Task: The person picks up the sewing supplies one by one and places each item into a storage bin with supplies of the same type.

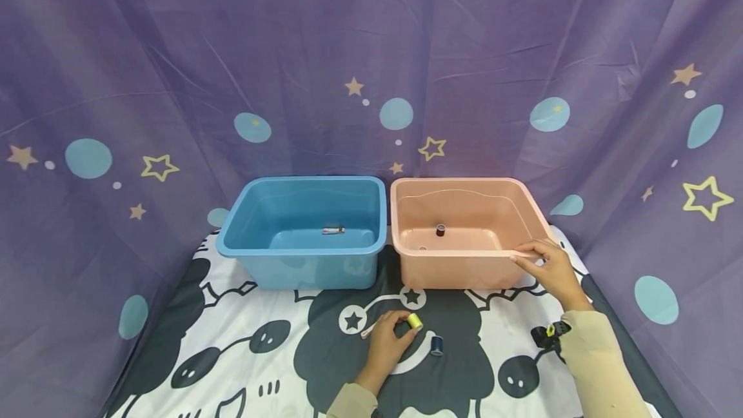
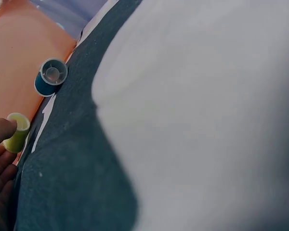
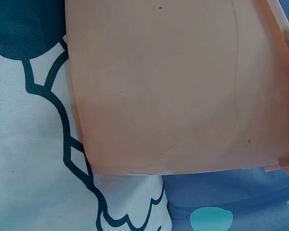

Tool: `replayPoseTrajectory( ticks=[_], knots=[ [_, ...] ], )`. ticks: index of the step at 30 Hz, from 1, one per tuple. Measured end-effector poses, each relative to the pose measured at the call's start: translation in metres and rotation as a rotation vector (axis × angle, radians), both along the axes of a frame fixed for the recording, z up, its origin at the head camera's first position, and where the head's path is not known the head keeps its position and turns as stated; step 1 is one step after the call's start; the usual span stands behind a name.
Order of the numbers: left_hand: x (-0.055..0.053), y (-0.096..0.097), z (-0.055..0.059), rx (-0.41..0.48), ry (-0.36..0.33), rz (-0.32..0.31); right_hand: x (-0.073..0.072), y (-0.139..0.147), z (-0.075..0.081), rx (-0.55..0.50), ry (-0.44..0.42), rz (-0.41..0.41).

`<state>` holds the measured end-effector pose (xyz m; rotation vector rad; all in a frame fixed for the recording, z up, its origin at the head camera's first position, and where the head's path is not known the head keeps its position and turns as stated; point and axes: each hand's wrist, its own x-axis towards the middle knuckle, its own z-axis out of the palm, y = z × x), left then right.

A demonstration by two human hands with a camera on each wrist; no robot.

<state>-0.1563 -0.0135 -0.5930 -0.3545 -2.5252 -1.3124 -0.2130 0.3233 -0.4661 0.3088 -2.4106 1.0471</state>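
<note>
My left hand (image 1: 387,342) pinches a yellow thread spool (image 1: 415,321) between thumb and fingers, low over the dark patch of the printed cloth. In the left wrist view the yellow spool (image 2: 18,134) shows at the left edge, under the thumb. A dark blue thread spool (image 1: 436,346) stands on the cloth just right of that hand. My right hand (image 1: 551,271) holds the front rim of the peach bin (image 1: 453,271) near its right corner. Inside this bin lies a dark brown spool (image 1: 440,230). The right wrist view is mostly filled by the bin's wall (image 3: 173,96).
To the left of the peach bin, a blue bin (image 1: 307,269) stands close beside it, with a small pale and red item (image 1: 333,231) inside. Behind both hangs a purple curtain (image 1: 325,37). A black-and-white printed cloth (image 1: 244,315) covers the table.
</note>
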Motion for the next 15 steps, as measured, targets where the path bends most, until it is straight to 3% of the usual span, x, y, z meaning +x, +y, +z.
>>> replayPoseTrajectory(
  ticks=[15],
  knots=[
    [0.002,-0.004,0.011,0.062,-0.041,-0.029,-0.001,0.000,0.000,0.000,-0.003,0.004]
  ],
)
